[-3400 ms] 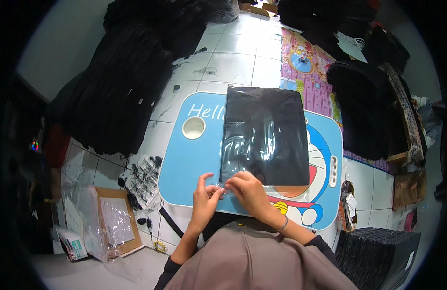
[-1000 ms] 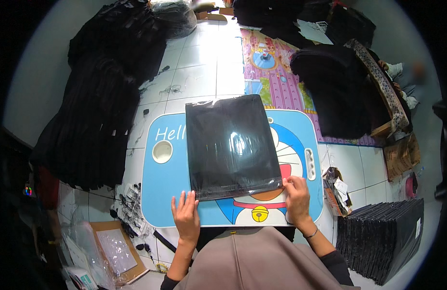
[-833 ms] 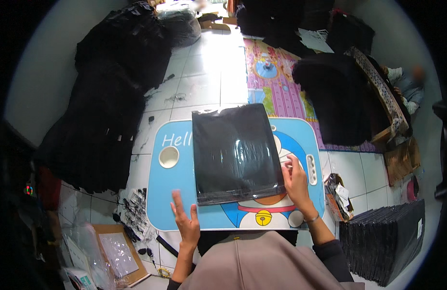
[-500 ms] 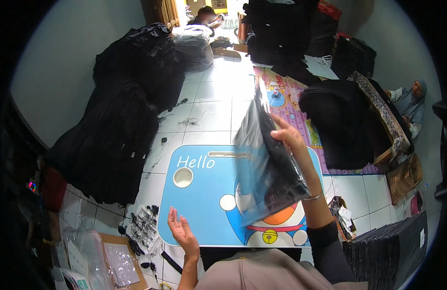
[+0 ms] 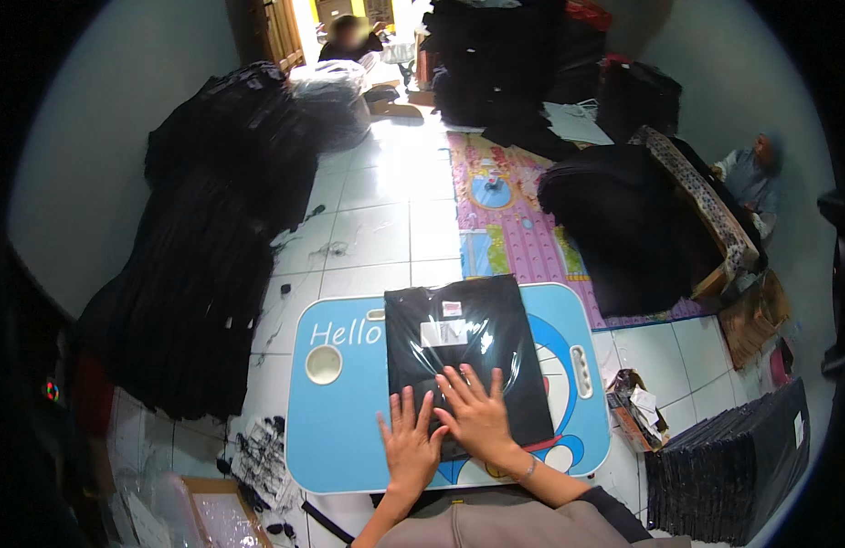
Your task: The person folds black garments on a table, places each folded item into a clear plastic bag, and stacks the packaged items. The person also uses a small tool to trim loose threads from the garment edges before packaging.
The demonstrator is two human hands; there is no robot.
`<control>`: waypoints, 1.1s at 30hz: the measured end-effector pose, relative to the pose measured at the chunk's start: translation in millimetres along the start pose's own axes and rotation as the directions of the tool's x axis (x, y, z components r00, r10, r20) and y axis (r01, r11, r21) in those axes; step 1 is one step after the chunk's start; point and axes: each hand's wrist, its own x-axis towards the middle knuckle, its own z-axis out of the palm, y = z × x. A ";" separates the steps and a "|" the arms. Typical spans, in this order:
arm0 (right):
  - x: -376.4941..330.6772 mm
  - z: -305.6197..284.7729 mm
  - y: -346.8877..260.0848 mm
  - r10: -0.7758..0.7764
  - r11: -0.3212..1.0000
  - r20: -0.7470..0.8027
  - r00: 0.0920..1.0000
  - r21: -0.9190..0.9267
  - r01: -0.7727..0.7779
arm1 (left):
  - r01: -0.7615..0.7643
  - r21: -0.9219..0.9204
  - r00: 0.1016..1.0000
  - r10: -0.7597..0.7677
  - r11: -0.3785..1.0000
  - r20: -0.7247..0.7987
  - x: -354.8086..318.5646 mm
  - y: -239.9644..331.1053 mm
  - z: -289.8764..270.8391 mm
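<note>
A black folded garment in a clear plastic bag point(image 5: 505, 315) lies flat on the small blue cartoon table point(image 5: 349, 447). White labels point(image 5: 443, 333) show near its far edge, and the plastic shines with reflections. My left hand point(image 5: 411, 443) rests on the near left part of the package, palm down with fingers spread. Beside it my right hand point(image 5: 477, 413) also lies flat on the plastic, fingers apart. Neither hand grips anything. The near edge of the package is partly hidden under my hands.
Tall piles of black cloth point(image 5: 185, 274) stand at left, with more cloth point(image 5: 614, 219) on a pink play mat point(image 5: 523, 237) at right. A stack of flat black packages point(image 5: 728, 457) is at lower right. One person point(image 5: 756, 178) sits at right, another point(image 5: 349, 41) at the far doorway.
The bagged garment, held up and tilted in my right hand before, now lies flat on the table. Both hands have come down onto it, the left moving in from the side.
</note>
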 end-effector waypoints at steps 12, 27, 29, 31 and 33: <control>-52.8 -19.5 77.4 0.312 0.849 -0.213 0.926 0.500 -0.171 | -0.398 -0.318 0.910 0.415 0.860 -0.018 -21.3 -30.2 -30.1; -46.8 -105.2 92.4 0.294 -0.124 0.569 0.768 0.820 -0.559 | -0.459 -0.092 0.391 0.108 0.884 -0.914 -9.9 -34.7 -75.0; -52.2 -162.1 105.4 0.446 -0.326 0.476 0.758 0.875 -0.357 | -0.332 -0.016 0.506 0.164 0.943 -0.847 -1.5 -54.0 -68.0; -77.4 -222.7 101.5 0.711 0.039 0.156 0.686 0.965 -0.260 | -0.305 -0.141 0.660 0.102 0.942 -0.744 4.8 -70.9 -51.9; -105.0 -271.8 79.9 0.801 0.026 -0.025 0.599 1.000 0.008 | -0.232 -0.168 0.785 0.083 0.958 -0.614 8.9 -84.0 -35.5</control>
